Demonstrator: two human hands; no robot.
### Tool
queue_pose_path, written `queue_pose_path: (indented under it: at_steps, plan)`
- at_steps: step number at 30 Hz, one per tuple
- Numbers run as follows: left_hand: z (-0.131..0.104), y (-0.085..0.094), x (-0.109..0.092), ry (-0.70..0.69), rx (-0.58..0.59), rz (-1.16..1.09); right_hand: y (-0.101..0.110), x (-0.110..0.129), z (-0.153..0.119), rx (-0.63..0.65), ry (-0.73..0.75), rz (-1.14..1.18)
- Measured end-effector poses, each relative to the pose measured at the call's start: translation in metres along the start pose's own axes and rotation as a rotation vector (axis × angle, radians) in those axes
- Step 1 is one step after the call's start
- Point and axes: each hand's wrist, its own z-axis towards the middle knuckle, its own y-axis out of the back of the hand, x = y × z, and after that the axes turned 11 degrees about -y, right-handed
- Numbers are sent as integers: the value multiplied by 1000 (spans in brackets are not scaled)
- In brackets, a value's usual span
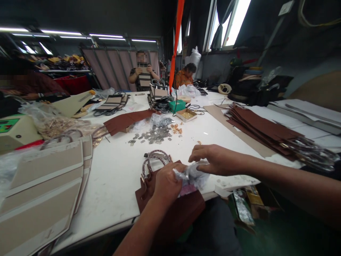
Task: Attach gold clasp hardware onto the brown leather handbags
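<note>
Where hands (169, 181) meet plastic (197, 176), brown panel (189, 209) obscured

Left grip (169, 179) on plastic (196, 175), brown panel (192, 205)

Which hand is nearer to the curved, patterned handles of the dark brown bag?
Left. The left hand is close to the handles, just below and right in the picture; the right hand is farther right, at the crumpled clear plastic.
</note>
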Motion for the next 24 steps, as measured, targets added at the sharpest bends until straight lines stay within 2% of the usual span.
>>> queue_pose_path:
  at_steps: [4,7,10,13,15,17,19,21,24]
  plan:
    - [-1,0,4,-3,23,-26,2,-11,-6,29,-53,-148]
    - [-3,-2,8,-1,24,6,8,-12,-7,-89,-71,-307]
    - [-4,-1,10,60,-12,-2,11,-14,-6,-186,-95,-419]
    - [-6,1,8,168,-50,-61,2,-18,-7,-307,-131,-507]
    - [-7,0,3,287,-106,-112,-14,-20,-10,-485,-191,-427]
    - [-9,0,-5,401,-170,-180,-38,-18,-14,-658,-273,-204]
    - [-10,1,-17,444,-199,-255,-69,-14,-16,-705,-291,16]
    - [-12,7,-31,393,-181,-304,-99,-9,-16,-697,-245,141]
    - [-18,23,-45,211,-8,-330,-131,-4,-13,-744,-180,309]
